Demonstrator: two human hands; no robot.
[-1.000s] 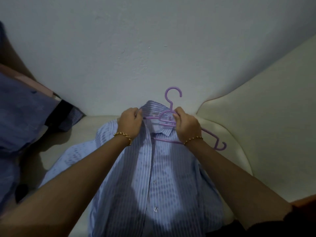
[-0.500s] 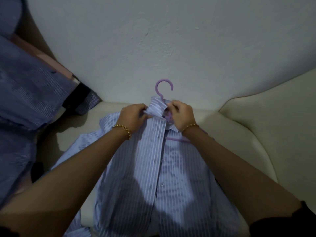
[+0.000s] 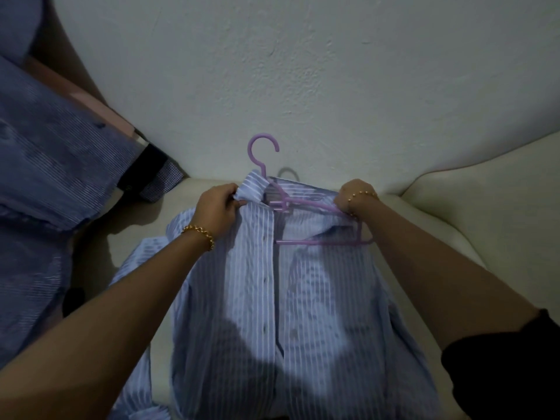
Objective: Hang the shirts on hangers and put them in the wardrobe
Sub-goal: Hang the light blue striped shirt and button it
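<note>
- A cream sofa spans the lower view, its arm rising at the right.
- Behind the sofa stands a rough white wall.
- The light is dim.

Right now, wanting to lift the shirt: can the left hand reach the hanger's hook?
Probably yes: the hook sticks out bare above the collar, just beyond the left hand, which now pinches that collar.

The wall stands right behind the hanger, so nothing passes beyond its hook. Left of my left hand, hanging blue clothes crowd over the seat's edge. Right of my right hand the cream sofa lies bare, with open air above. The striped shirt covers the seat before me.
</note>
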